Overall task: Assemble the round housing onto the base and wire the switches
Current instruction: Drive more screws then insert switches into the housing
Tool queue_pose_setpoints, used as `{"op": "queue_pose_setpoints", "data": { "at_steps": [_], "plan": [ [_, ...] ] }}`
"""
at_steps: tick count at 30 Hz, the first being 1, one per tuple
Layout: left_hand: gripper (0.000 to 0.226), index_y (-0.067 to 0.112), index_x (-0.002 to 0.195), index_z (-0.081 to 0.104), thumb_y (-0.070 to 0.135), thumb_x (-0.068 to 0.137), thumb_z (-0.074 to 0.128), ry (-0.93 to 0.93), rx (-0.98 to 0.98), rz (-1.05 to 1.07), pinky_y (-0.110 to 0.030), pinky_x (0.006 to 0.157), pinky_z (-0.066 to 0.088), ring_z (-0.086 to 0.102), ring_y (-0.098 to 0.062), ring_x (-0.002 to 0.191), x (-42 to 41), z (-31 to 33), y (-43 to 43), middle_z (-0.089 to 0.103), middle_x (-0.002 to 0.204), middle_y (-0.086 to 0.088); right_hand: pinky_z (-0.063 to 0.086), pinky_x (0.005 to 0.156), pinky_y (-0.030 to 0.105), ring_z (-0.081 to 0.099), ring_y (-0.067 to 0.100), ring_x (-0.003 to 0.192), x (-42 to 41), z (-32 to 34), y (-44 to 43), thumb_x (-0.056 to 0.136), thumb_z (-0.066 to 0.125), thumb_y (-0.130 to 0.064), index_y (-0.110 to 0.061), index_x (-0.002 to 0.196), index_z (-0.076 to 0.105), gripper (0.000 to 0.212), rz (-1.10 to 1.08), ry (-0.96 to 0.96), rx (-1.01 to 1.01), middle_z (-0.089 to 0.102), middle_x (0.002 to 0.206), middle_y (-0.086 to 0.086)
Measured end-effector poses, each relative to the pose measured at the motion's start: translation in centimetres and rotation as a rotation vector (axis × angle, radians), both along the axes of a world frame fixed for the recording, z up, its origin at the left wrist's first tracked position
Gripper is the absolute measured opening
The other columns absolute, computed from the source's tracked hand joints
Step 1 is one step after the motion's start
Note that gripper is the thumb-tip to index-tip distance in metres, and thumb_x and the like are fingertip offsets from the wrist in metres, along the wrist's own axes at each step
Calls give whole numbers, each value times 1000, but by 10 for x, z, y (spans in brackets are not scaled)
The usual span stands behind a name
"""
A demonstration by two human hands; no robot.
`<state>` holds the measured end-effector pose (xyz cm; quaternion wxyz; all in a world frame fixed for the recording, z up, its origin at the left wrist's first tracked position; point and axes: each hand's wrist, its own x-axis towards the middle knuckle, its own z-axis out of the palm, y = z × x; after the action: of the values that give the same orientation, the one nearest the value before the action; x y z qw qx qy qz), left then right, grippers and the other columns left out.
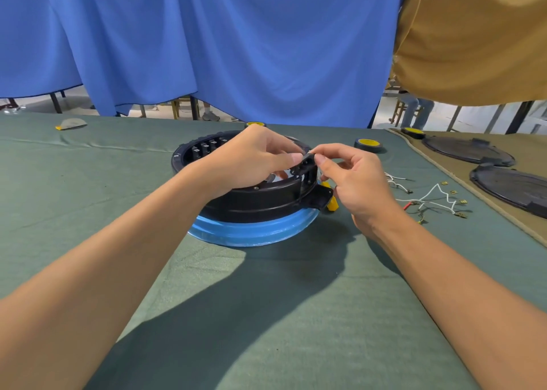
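A black round housing [254, 201] sits on a blue round base [254, 233] in the middle of the green cloth. Several black switches [207, 147] line its far inner wall. My left hand [251, 156] reaches over the housing and its fingers grip the right part of the rim. My right hand [352, 176] is beside that rim, thumb and forefinger pinched on a small pale piece at the rim's top; what it is I cannot tell. A yellow part [333, 204] sticks out under a black tab at the housing's right.
Loose white wires with brass terminals [435, 201] lie right of the housing. Three black-and-yellow tape rolls [368, 144] stand behind it. Two black round covers [509, 188] rest on a tan cloth at the far right. A grey scrap [71, 123] lies far left.
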<state>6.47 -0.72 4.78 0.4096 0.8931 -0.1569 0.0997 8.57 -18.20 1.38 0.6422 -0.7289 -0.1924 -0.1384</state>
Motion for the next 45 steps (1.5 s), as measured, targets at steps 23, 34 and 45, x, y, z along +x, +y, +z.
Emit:
{"op": "queue_pose_setpoints", "data": {
  "at_steps": [23,34,45],
  "plan": [
    [21,26,112,74,21,93,66,-76,-11,58,-24,63,47,54,-12,61,-2,1,-2,71,66,9,50,68,26,54,12,71,5,-7,5,93,59,-11,-34,78,66,28,-130,-111,-46,62,79,-16],
    [31,18,121,70,17,90,71,-87,0,66,-24,83,58,72,-6,80,-5,1,-3,76,89,10,46,57,11,52,-5,57,3,-7,7,93,59,-9,-32,79,66,28,-118,-100,-25,62,74,-18],
    [21,39,88,74,19,91,70,-68,52,71,-41,77,57,70,-28,78,-6,1,-2,76,82,1,44,70,23,55,10,74,8,-11,6,92,61,-16,-34,81,67,22,-169,-92,-159,66,99,5]
  ]
}}
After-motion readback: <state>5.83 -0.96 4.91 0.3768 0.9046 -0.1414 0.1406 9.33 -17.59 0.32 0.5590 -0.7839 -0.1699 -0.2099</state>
